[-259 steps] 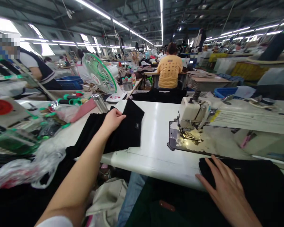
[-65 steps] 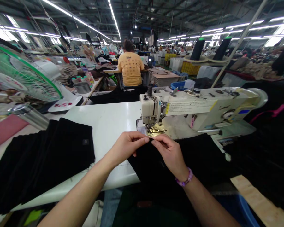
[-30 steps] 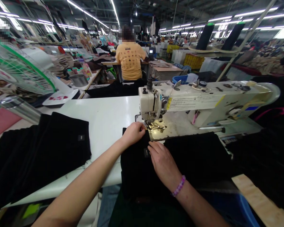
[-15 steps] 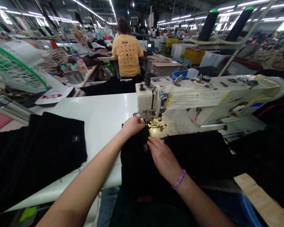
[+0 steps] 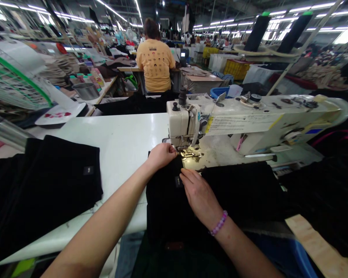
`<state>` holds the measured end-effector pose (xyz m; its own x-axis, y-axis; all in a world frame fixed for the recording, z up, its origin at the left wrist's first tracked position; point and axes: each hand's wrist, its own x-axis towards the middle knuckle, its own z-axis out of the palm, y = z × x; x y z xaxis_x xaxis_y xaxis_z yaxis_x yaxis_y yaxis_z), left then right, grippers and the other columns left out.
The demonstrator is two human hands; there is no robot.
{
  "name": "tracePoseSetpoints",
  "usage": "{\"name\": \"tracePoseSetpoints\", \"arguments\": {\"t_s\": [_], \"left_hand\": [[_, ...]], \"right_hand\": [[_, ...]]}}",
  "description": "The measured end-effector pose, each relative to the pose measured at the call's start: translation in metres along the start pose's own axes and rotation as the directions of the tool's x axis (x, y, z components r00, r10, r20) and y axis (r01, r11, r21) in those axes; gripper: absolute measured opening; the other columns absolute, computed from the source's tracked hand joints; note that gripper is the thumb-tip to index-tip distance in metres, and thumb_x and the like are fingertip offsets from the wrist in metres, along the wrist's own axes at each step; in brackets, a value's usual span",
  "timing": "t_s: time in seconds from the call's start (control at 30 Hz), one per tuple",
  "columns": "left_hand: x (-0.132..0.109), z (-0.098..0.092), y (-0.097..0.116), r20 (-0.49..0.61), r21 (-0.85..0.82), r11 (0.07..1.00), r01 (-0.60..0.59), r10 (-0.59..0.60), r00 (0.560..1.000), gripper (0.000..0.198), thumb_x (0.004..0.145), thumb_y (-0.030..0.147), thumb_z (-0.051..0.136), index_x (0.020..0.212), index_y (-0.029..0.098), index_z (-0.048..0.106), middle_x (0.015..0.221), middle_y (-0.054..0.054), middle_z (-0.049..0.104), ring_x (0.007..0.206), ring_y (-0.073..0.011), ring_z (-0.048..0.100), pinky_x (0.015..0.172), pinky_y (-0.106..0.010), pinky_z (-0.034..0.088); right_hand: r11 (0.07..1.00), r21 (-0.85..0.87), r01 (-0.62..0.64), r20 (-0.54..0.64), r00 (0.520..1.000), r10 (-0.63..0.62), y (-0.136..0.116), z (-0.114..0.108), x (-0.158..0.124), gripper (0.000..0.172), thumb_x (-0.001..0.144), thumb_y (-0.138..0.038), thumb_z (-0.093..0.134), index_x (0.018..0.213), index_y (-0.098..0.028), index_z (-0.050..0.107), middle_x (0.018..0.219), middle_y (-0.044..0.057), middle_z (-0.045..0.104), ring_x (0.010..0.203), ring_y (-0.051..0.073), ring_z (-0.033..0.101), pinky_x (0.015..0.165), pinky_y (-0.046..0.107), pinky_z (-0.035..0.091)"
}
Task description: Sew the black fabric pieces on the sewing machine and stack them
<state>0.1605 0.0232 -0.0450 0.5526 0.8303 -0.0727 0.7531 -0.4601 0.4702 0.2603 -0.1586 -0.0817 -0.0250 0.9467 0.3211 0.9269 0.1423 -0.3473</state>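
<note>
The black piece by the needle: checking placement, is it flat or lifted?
Flat: the black piece lies on the table, left hand holding its top edge, right hand pressing beside the label.

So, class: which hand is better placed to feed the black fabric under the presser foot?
Likely the left hand: it grips the black fabric right beside the presser foot; the right hand lies flat behind, by the label.

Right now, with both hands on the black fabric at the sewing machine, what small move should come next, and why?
Probably slide the black fabric slightly right, toward the presser foot. The left hand grips its far corner just beside the foot, not under it, while the right hand lies flat by the small label, steadying the cloth.
</note>
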Motion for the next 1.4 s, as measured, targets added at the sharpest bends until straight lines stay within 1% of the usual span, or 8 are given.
{"name": "tracePoseSetpoints", "arguments": {"t_s": [0.2, 0.47, 0.57, 0.63, 0.83, 0.93, 1.23, 1.4], "left_hand": [[-0.0018, -0.0015, 0.0004, 0.002, 0.020, 1.000, -0.007, 0.007, 1.000, 0.018, 0.078, 0.028, 0.056, 0.065, 0.020, 0.066, 0.061, -0.002, 0.064, 0.059, -0.0173, 0.055, 0.056, -0.028, 0.032], [-0.0035, -0.0002, 0.0016, -0.005, 0.035, 0.999, 0.003, -0.002, 1.000, 0.017, 0.078, 0.026, 0.057, 0.073, 0.019, 0.072, 0.071, -0.005, 0.071, 0.068, -0.0194, 0.062, 0.062, -0.027, 0.040], [-0.0025, 0.0023, 0.0009, -0.024, 0.038, 0.999, 0.007, -0.006, 1.000, 0.017, 0.079, 0.026, 0.057, 0.075, 0.020, 0.073, 0.072, -0.005, 0.071, 0.069, -0.0201, 0.064, 0.064, -0.027, 0.041], [-0.0022, 0.0031, 0.0010, -0.032, 0.039, 0.999, 0.008, -0.006, 0.999, 0.018, 0.079, 0.026, 0.056, 0.076, 0.020, 0.073, 0.072, -0.005, 0.071, 0.070, -0.0204, 0.064, 0.065, -0.028, 0.042], [-0.0029, 0.0022, 0.0027, -0.033, 0.042, 0.999, 0.027, -0.026, 0.999, 0.018, 0.079, 0.028, 0.056, 0.075, 0.020, 0.072, 0.072, -0.006, 0.071, 0.068, -0.0202, 0.064, 0.061, -0.027, 0.040], [-0.0026, 0.0025, 0.0030, -0.029, 0.050, 0.998, 0.040, -0.038, 0.999, 0.018, 0.078, 0.030, 0.057, 0.075, 0.020, 0.071, 0.072, -0.005, 0.071, 0.068, -0.0201, 0.063, 0.060, -0.027, 0.039], [0.0024, 0.0036, 0.0004, -0.032, 0.082, 0.994, 0.066, -0.064, 0.997, 0.021, 0.080, 0.034, 0.056, 0.076, 0.020, 0.072, 0.071, -0.006, 0.072, 0.070, -0.0213, 0.065, 0.063, -0.028, 0.042], [0.0010, 0.0038, 0.0049, -0.076, 0.106, 0.993, 0.057, -0.049, 0.996, 0.019, 0.082, 0.032, 0.058, 0.077, 0.020, 0.072, 0.076, -0.007, 0.072, 0.074, -0.0238, 0.067, 0.066, -0.030, 0.047]], "right_hand": [[1.000, -0.012, 0.005, -0.009, 1.000, -0.005, -0.0014, 0.0003, 0.0001, 0.038, 0.094, -0.001, 0.043, 0.125, -0.008, 0.065, 0.134, 0.016, 0.063, 0.126, 0.027, 0.057, 0.108, 0.045, 0.051], [0.999, -0.037, 0.020, -0.036, 0.999, -0.022, -0.0008, 0.0032, -0.0019, 0.039, 0.094, -0.001, 0.044, 0.124, -0.011, 0.066, 0.133, 0.016, 0.064, 0.125, 0.027, 0.058, 0.106, 0.046, 0.052], [0.999, -0.042, 0.018, -0.026, 0.999, -0.019, -0.0005, 0.0032, -0.0013, 0.038, 0.093, 0.000, 0.046, 0.125, -0.009, 0.065, 0.133, 0.017, 0.064, 0.125, 0.028, 0.058, 0.105, 0.046, 0.053], [0.999, -0.047, 0.020, -0.026, 0.999, -0.021, -0.0003, 0.0030, -0.0007, 0.037, 0.094, -0.001, 0.046, 0.125, -0.008, 0.065, 0.132, 0.017, 0.064, 0.124, 0.028, 0.058, 0.105, 0.046, 0.053], [0.999, -0.042, 0.031, -0.063, 0.997, -0.034, 0.0004, 0.0030, -0.0006, 0.036, 0.094, -0.002, 0.047, 0.124, -0.011, 0.065, 0.131, 0.015, 0.066, 0.124, 0.027, 0.058, 0.104, 0.045, 0.054], [0.998, -0.044, 0.034, -0.064, 0.997, -0.036, 0.0004, 0.0030, -0.0004, 0.035, 0.096, -0.003, 0.046, 0.124, -0.010, 0.065, 0.131, 0.016, 0.065, 0.123, 0.027, 0.058, 0.103, 0.045, 0.054], [0.998, -0.046, 0.041, -0.050, 0.998, -0.043, -0.0017, -0.0029, 0.0071, 0.031, 0.094, -0.001, 0.048, 0.118, -0.008, 0.068, 0.128, 0.015, 0.067, 0.119, 0.027, 0.061, 0.104, 0.043, 0.055], [0.997, -0.057, 0.045, -0.036, 0.998, -0.047, -0.0007, -0.0030, 0.0079, 0.032, 0.094, -0.002, 0.048, 0.119, -0.008, 0.067, 0.128, 0.015, 0.067, 0.119, 0.027, 0.061, 0.103, 0.042, 0.055]]}}
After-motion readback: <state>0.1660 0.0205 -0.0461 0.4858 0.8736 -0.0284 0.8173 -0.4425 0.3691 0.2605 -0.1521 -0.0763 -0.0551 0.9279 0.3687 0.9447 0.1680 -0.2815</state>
